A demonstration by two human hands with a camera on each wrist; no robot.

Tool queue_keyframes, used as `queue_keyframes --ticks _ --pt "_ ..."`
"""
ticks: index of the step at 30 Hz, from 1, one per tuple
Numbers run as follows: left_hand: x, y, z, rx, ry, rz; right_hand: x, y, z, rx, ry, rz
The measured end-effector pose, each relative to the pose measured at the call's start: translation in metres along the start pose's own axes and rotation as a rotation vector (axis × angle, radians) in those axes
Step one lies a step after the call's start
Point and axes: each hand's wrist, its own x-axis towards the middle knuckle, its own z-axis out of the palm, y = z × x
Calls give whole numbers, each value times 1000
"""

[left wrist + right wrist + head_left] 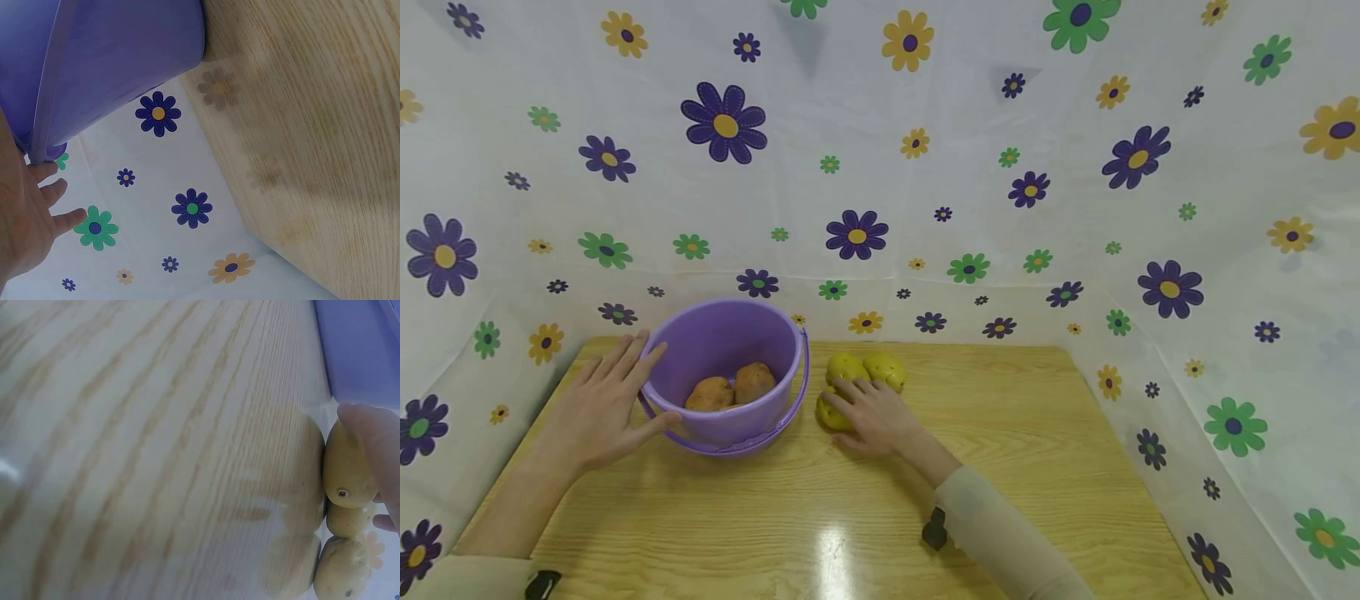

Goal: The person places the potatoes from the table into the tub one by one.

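A purple bucket (722, 429) stands upright at the left of the table, with two brown potatoes (710, 395) inside it. My left hand (606, 408) rests against its left side, fingers extended and thumb spread along the near rim. In the left wrist view, fingertips touch the bucket near its handle (53, 81). To the right of the bucket lie three yellow potatoes (886, 369) close together. My right hand (880, 417) grips the nearest yellow potato (347, 469), its thumb on one side and fingers on the other; the hand partly hides that potato in the head view.
The wooden table (1000, 467) reaches back to a white flowered cloth (962, 183), which hangs behind it and along both sides. The bucket's handle (805, 375) hangs down over its near side.
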Motion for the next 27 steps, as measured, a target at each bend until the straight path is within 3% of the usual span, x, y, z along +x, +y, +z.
queue_keyframes --ticks 12,27 --pt "0 -1 1 19 -3 7 1 -1 4 -28 14 -1" --pt "0 -1 -1 9 -6 1 3 -4 7 14 70 8"
